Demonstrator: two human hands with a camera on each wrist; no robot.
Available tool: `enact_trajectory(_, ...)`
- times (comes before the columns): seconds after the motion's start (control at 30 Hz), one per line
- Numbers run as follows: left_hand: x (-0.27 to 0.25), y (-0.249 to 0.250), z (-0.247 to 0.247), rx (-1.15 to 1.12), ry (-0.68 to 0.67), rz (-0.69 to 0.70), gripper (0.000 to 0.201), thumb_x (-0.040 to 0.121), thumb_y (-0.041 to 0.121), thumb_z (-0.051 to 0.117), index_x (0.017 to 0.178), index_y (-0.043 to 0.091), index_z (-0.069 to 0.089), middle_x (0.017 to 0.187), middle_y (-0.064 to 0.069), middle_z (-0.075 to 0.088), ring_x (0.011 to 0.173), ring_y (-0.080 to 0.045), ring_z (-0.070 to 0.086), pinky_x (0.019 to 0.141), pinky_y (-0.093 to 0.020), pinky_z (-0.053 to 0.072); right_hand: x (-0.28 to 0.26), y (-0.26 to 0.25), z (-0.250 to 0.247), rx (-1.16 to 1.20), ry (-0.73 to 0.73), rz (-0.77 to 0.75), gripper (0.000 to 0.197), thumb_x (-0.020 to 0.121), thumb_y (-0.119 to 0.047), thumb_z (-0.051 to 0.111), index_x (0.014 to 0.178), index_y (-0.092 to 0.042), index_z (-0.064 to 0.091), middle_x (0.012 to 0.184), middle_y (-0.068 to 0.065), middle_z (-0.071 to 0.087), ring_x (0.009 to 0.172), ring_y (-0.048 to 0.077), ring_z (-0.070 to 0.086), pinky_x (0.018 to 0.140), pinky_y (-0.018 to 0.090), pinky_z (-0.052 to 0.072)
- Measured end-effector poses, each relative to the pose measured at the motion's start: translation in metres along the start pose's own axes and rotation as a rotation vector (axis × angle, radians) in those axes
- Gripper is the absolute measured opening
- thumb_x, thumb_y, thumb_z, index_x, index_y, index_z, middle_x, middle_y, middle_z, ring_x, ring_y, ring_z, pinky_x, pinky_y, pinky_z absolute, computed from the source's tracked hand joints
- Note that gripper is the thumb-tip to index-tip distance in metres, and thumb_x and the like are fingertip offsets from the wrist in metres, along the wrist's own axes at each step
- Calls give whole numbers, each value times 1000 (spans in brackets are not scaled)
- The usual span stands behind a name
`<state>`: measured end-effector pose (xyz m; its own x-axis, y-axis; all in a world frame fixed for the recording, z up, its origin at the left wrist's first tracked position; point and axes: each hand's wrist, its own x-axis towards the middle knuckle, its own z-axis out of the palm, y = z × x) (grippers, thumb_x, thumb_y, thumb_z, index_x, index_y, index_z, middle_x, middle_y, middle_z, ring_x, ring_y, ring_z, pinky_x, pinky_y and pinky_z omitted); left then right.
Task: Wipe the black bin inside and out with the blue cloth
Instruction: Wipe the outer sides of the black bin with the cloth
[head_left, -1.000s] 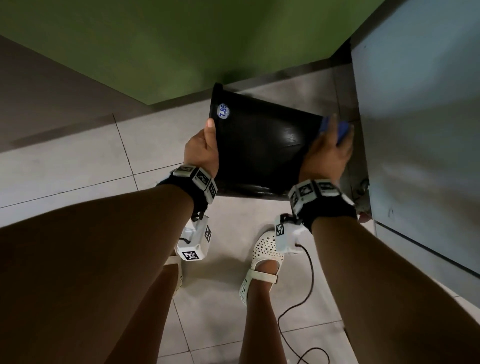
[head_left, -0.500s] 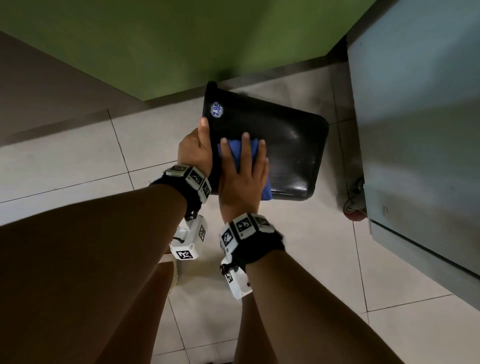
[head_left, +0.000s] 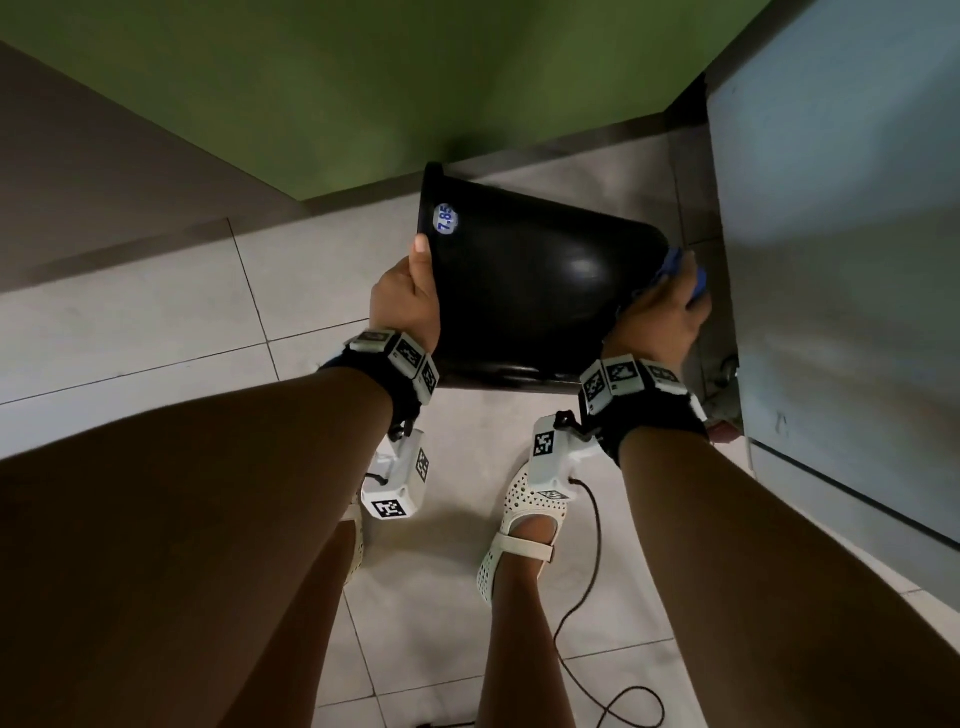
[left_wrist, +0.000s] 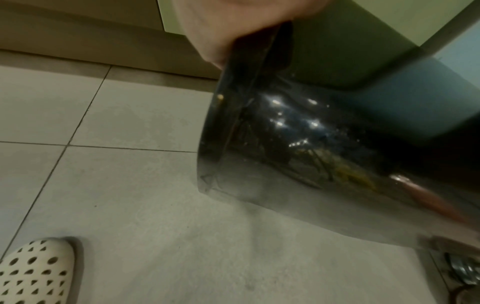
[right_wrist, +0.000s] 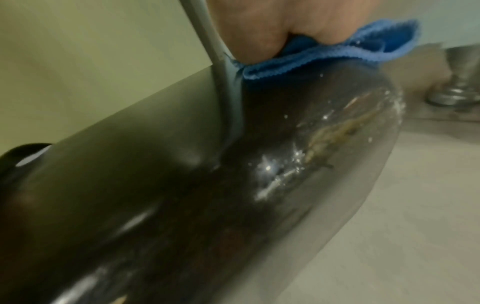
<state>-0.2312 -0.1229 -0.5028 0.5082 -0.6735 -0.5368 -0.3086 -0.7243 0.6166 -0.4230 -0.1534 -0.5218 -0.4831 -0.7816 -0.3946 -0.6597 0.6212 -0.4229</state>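
I hold the glossy black bin (head_left: 524, 291) on its side above the tiled floor, its rim to the left with a round price sticker (head_left: 445, 218). My left hand (head_left: 408, 299) grips the rim, thumb on the outer wall. At the bin's base end on the right, my right hand (head_left: 662, 306) presses the folded blue cloth (head_left: 691, 273) against the black wall. The right wrist view shows the cloth (right_wrist: 337, 53) bunched under the fingers on the shiny bin (right_wrist: 182, 195). The left wrist view shows the bin's side (left_wrist: 311, 144) under the palm (left_wrist: 228, 26).
A grey-blue cabinet on castors (head_left: 841, 260) stands close on the right, its wheel (head_left: 724, 374) just beside my right hand. A green wall (head_left: 415, 88) runs behind. My feet in white perforated shoes (head_left: 522, 530) and a dark cable (head_left: 587, 623) are on the tiles below.
Half a second ago my right hand with the cloth lay near the rim beside the left hand; it has swept right to the bin's base end. The left hand keeps its grip.
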Motion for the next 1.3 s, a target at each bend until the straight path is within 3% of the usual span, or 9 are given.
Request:
enact_trajectory(0.23,-2,0,-2,3,-42,38,52,100,40,21,106,6,59,91,-2,56,85,-17,52,74,-26,39,0,26,-13,13,-106,343,43,97,-15,37,139,-16,31,136,18,44,122,36,46,101,46,41)
enact_trajectory(0.43,-3,2,-4,-51,-37,129,26,101,30,25,99,10,41,73,7,49,65,-10,49,59,-19,37,-16,35,-19,30,-99,207,42,101,-21,29,143,-24,29,142,15,34,123,35,43,98,40,38)
enact_trajectory(0.53,3,9,-4,-149,-69,102,33,101,25,26,111,3,48,93,-3,58,83,-17,53,75,-24,42,-20,39,-15,105,-58,178,41,101,-28,28,142,-27,29,138,13,42,119,33,49,101,45,42)
enact_trajectory(0.67,18,30,-14,-268,-126,-65,26,91,16,35,82,6,57,90,-16,58,87,-20,48,74,-25,35,-19,41,-11,165,-70,213,39,101,-27,29,140,-25,34,132,11,51,117,31,52,97,44,45)
enact_trajectory(0.8,23,51,-14,-115,-83,-109,34,101,26,25,111,9,52,124,-22,53,109,-29,50,79,-26,34,-18,40,-14,276,-109,209,35,101,-24,32,133,-18,44,124,11,57,112,26,55,86,27,41)
enact_trajectory(0.9,17,54,-12,-73,-90,-117,53,98,48,24,96,9,61,98,-12,57,95,-23,52,76,-22,31,-25,39,-17,362,-116,193,33,100,-23,33,131,-20,46,125,7,57,113,23,54,89,29,42)
enact_trajectory(1.0,8,47,-13,-99,-21,-157,60,96,51,25,90,6,64,96,-12,62,93,-24,56,77,-22,34,-37,40,-23,391,-107,146,33,99,-19,34,128,-13,49,123,9,58,111,23,54,85,26,40)
enact_trajectory(1.13,-12,38,-26,-220,26,-221,51,97,47,30,60,19,51,65,5,52,61,-8,48,50,-13,33,-53,43,-30,416,-101,94,32,100,-17,36,127,-9,50,122,12,58,110,23,54,86,25,38)
enact_trajectory(1.3,-33,30,-34,-394,-28,-363,50,90,58,36,59,18,42,65,0,51,61,-14,47,57,-21,36,-62,43,-34,511,-106,130,31,100,-20,36,129,-21,47,118,-2,52,112,15,49,96,32,41)
